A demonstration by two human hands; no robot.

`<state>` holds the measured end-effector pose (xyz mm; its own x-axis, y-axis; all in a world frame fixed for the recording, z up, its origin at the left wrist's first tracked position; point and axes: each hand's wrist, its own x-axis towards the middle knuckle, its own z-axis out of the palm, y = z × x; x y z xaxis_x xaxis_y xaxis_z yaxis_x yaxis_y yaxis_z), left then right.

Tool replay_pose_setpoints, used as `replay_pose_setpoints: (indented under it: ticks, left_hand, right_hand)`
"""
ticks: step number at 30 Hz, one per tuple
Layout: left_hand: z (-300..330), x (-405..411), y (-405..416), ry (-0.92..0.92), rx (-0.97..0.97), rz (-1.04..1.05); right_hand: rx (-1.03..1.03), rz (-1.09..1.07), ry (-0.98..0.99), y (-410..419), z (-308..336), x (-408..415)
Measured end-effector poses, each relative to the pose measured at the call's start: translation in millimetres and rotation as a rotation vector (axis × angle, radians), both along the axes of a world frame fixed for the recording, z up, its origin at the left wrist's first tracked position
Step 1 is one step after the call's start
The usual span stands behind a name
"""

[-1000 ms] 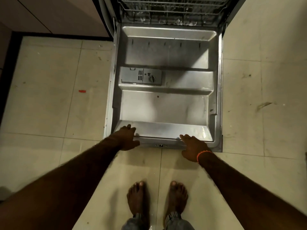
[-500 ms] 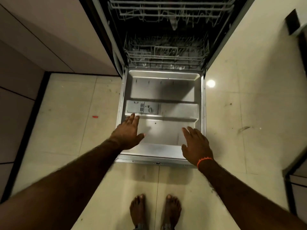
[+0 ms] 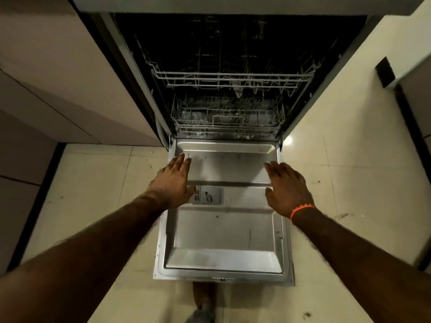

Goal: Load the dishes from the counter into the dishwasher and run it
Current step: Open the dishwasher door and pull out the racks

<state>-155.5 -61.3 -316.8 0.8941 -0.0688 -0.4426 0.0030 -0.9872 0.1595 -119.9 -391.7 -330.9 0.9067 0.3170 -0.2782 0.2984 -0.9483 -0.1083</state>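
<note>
The dishwasher stands open in front of me, its steel door [image 3: 224,236] lying flat over the floor. Inside, the lower wire rack [image 3: 227,123] and the upper wire rack [image 3: 233,80] sit pushed in; both look bare of dishes as far as the dark interior shows. My left hand [image 3: 173,183] hovers over the door's left side, fingers straight, beside the detergent dispenser [image 3: 208,195]. My right hand [image 3: 288,188], with an orange band at the wrist, is held over the door's right side, fingers straight. Neither hand holds anything. No dishes are in view.
Pale cabinet fronts [image 3: 58,89] flank the dishwasher on the left, and a pale wall [image 3: 349,94] on the right. The counter's underside [image 3: 233,5] runs along the top. Tiled floor [image 3: 93,194] lies on both sides of the door. My foot [image 3: 201,299] shows under the door's front edge.
Both hands have left the door's front edge and moved forward over the door toward the racks. The view has tilted up, showing more of the interior.
</note>
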Motion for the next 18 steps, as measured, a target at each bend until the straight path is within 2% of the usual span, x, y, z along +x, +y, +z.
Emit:
replay_pose_setpoints:
  ticks: [7, 18]
  left_hand:
    - [-44.0, 88.9, 27.8, -0.013, 0.042, -0.018]
    - [-148.6, 205.2, 23.3, -0.101, 0.121, -0.052]
  right_hand:
    - [-0.026, 0.009, -0.009, 19.6, -33.8, 83.4]
    - [-0.117, 0.019, 0.022, 35.3, -151.5, 222.1]
